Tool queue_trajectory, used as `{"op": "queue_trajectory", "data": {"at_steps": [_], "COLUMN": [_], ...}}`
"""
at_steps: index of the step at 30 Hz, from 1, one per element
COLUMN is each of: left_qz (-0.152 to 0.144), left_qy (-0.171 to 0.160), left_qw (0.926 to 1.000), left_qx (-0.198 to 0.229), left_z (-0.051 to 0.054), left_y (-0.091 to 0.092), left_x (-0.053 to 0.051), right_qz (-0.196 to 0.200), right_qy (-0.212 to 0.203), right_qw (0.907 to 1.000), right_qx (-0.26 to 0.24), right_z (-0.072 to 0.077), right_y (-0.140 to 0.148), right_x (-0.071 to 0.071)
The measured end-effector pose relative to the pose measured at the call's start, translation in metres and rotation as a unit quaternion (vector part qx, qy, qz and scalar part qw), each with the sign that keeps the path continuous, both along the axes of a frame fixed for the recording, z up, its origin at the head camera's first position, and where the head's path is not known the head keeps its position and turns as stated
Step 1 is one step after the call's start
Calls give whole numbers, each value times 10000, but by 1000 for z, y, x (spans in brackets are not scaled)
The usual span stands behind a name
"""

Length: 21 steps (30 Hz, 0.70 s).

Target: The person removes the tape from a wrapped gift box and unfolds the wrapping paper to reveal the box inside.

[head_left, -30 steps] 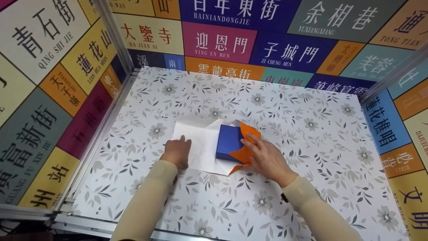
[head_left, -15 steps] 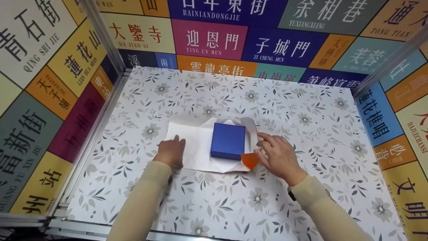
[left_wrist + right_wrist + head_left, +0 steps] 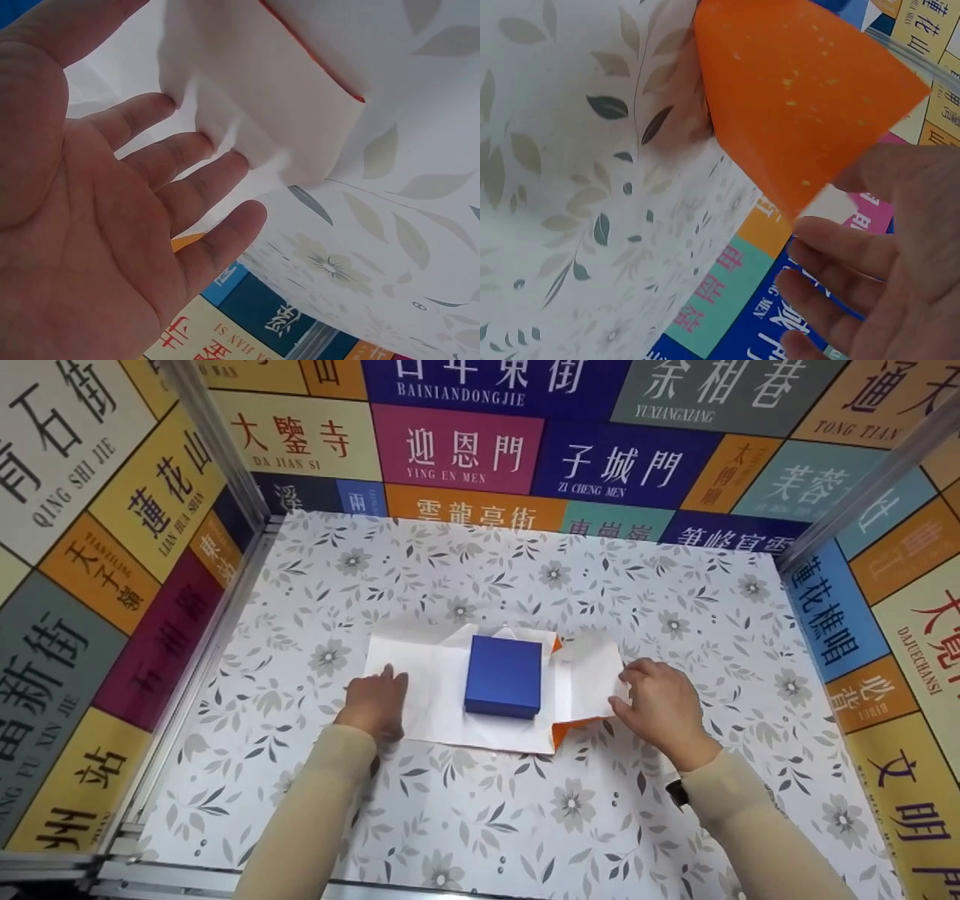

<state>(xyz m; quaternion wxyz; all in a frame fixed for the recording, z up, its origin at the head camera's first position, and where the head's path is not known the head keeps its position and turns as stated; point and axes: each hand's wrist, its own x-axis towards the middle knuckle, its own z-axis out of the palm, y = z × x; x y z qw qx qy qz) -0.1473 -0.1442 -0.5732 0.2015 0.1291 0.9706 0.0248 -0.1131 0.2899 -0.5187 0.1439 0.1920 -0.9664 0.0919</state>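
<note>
A blue box point(image 3: 504, 673) lies on an unfolded sheet of wrapping paper point(image 3: 439, 720), white on its upper side and orange underneath. My left hand point(image 3: 373, 701) rests its outstretched fingertips on the paper's left part; the left wrist view shows those fingers point(image 3: 214, 184) against the white side. On the other side, my right hand point(image 3: 664, 709) pinches the outer edge of the right flap between thumb and index finger. That flap is raised off the table, and its gold-flecked orange underside point(image 3: 802, 97) shows in the right wrist view. The thumb tip is partly hidden behind it.
A white cloth with grey leaves and flowers covers the table point(image 3: 570, 802). Walls with coloured sign panels point(image 3: 457, 446) stand at the back and both sides. Metal frame rails point(image 3: 172, 720) run along the left and front edges.
My right hand has drawn the orange-backed flap off the box and out to the right, so the box top and flap's white side now show. My left hand has stayed on the paper.
</note>
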Motion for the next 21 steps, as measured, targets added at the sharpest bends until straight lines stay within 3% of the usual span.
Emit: {"op": "queue_trajectory", "data": {"at_steps": [4,7,12,16,21], "left_qz": [4,13,37,29,48], "left_qy": [-85,-119,-116,-86,-88], "left_qw": [10000,9999,9999,9999,9999], "left_qx": [4,-19,43,83,127], "left_z": [0,-2,-8,-6,-4], "left_y": [-2,-4,-5,-4,-1], "left_x": [-2,-2,-4,-2,0], "right_qz": [45,309,614,442,302], "right_qy": [-496,-911,-1958,-2821,-3381], "right_qw": [9959,9888,9748,9566,9399], "right_qx": [761,1143,871,575,385], "right_z": [-3,-11,-31,-39,-47], "right_y": [10,14,16,17,21], "right_x": [1,2,4,3,1]}}
